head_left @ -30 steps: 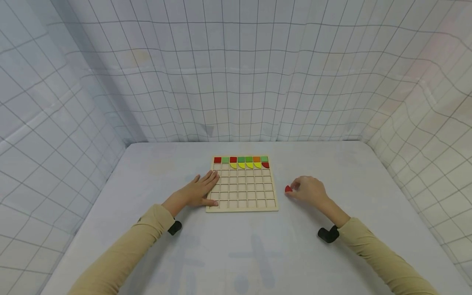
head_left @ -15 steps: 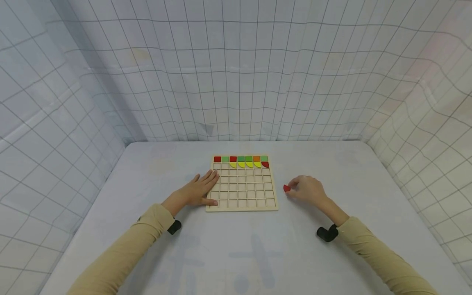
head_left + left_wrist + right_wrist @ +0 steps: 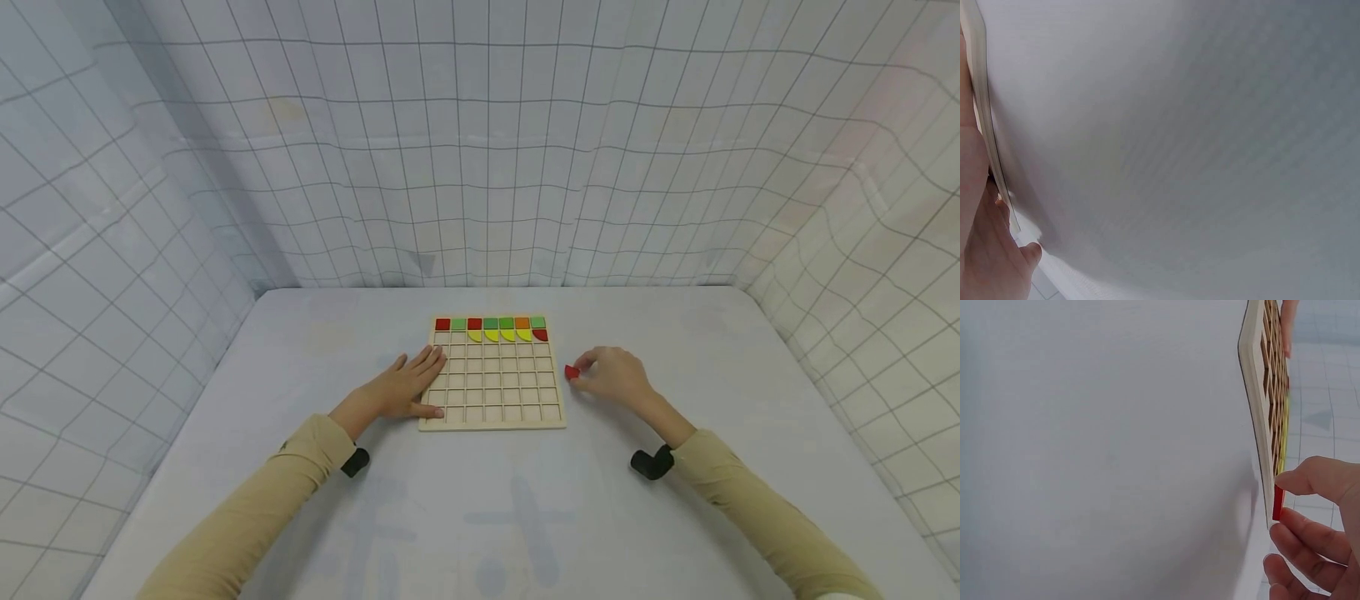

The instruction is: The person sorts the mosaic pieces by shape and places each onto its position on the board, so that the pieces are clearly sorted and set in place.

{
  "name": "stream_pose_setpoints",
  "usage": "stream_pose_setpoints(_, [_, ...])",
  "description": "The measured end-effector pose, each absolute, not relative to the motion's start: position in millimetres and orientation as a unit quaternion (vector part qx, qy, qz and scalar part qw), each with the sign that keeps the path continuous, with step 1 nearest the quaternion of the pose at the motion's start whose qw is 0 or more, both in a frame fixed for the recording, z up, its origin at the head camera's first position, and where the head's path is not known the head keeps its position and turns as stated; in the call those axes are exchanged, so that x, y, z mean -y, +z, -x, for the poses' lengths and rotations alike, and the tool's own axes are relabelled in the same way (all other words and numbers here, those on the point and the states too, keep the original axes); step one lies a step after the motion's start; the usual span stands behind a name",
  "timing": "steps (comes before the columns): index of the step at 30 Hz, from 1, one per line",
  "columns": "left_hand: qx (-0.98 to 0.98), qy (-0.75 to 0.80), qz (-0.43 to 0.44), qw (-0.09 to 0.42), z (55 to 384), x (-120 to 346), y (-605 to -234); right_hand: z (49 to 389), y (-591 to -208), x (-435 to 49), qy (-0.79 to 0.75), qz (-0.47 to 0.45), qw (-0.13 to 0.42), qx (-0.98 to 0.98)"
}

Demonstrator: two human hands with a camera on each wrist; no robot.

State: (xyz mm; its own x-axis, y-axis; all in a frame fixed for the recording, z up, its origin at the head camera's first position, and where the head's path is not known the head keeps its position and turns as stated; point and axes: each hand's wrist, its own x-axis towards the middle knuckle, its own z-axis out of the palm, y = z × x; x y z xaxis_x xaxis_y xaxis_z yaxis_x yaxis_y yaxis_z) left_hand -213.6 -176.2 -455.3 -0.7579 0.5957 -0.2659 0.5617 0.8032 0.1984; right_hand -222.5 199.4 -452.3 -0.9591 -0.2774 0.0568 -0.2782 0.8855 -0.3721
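A wooden grid board (image 3: pixel 491 423) lies on the table. Its far row holds coloured square tiles (image 3: pixel 491 323) in red, green and orange. In the second row sit several yellow quarter-circle pieces (image 3: pixel 507 336) and a dark red one (image 3: pixel 540 335) at the right end. My left hand (image 3: pixel 405 389) rests with spread fingers on the board's left edge. Just off the board's right side, my right hand (image 3: pixel 617 377) pinches a small red piece (image 3: pixel 572 372) between thumb and fingers; in the right wrist view the red piece (image 3: pixel 1278 501) shows edge-on beside the thumb.
The board stands on a white table (image 3: pixel 337 533) with faint grey printed marks. White grid-patterned curtains (image 3: pixel 487 150) enclose the back and both sides. Black wrist-worn devices (image 3: pixel 651 463) stick out below the sleeves.
My right hand has moved left and slightly away from me with the red piece, up to the board's right edge. The left hand and the board have stayed in place.
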Motion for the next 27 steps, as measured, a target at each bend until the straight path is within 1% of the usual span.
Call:
stream_pose_setpoints(12, [-0.936, 0.052, -0.305, 0.169, 214, 176, -455, 236, -441, -171, 0.206, -0.165, 0.006, 0.964])
stream_pose_setpoints(22, [-0.935, 0.059, -0.304, 0.172, 214, 177, -454, 254, -437, -137, 0.209, -0.175, -0.004, 0.962])
stream_pose_setpoints(27, [-0.935, 0.060, -0.305, 0.170, 216, 177, -456, 263, -438, -120, 0.196, -0.192, 0.002, 0.961])
